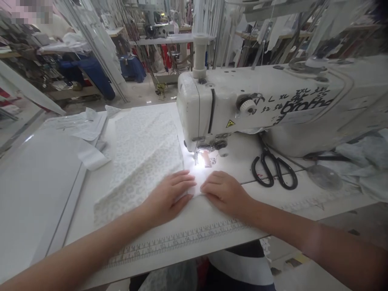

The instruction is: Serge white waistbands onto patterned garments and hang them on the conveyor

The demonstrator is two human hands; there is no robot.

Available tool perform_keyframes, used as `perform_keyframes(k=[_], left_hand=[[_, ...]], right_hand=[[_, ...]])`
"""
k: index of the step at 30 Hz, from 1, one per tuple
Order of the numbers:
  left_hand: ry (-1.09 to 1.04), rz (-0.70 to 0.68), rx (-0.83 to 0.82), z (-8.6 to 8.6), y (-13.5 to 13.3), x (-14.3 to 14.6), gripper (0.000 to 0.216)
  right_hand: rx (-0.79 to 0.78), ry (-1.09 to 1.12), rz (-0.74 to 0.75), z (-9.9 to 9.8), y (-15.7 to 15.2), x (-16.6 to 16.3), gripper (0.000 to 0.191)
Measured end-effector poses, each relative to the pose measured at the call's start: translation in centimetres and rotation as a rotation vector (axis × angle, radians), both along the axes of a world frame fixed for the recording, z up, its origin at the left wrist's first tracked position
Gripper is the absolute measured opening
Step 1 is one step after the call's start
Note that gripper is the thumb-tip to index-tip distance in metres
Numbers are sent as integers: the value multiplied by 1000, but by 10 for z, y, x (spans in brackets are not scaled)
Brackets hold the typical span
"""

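Observation:
A white patterned fabric (pixel 142 157) lies on the sewing table (pixel 212 226), its near corner under the lit needle area (pixel 200 158) of a white sewing machine (pixel 273 105). My left hand (pixel 169 196) rests flat on the fabric's near edge, fingers stretched toward the needle. My right hand (pixel 222 190) lies palm down just right of it, fingers curled a little and pressing the fabric edge. The fingertips of both hands almost meet in front of the presser foot.
Black scissors (pixel 274 167) lie right of the needle. Loose white fabric pieces (pixel 81 125) sit at the table's far left. More cloth (pixel 363 161) is piled at the right. A ruler strip (pixel 182 238) runs along the table's front edge. Other workstations stand behind.

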State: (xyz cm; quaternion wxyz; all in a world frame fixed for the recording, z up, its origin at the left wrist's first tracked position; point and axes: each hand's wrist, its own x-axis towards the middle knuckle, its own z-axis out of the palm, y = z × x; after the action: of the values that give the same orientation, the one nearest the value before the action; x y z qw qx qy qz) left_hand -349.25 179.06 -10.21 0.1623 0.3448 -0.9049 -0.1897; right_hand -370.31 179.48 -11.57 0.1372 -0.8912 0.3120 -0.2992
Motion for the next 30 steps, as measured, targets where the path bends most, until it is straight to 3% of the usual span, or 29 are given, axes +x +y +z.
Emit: perform_keyframes(k=[9,15,30], left_hand=[[-73,-41,-79,1,-34,2,30],[-49,-70,-121,4,-59,4,29],[-79,-79,-139,6,-60,5,30]], right_hand=[[-118,41,-56,-7,-37,-1,18],[-162,142,-113,-5,-39,-3,23],[-204,133,-141,-7,-34,-3,21]])
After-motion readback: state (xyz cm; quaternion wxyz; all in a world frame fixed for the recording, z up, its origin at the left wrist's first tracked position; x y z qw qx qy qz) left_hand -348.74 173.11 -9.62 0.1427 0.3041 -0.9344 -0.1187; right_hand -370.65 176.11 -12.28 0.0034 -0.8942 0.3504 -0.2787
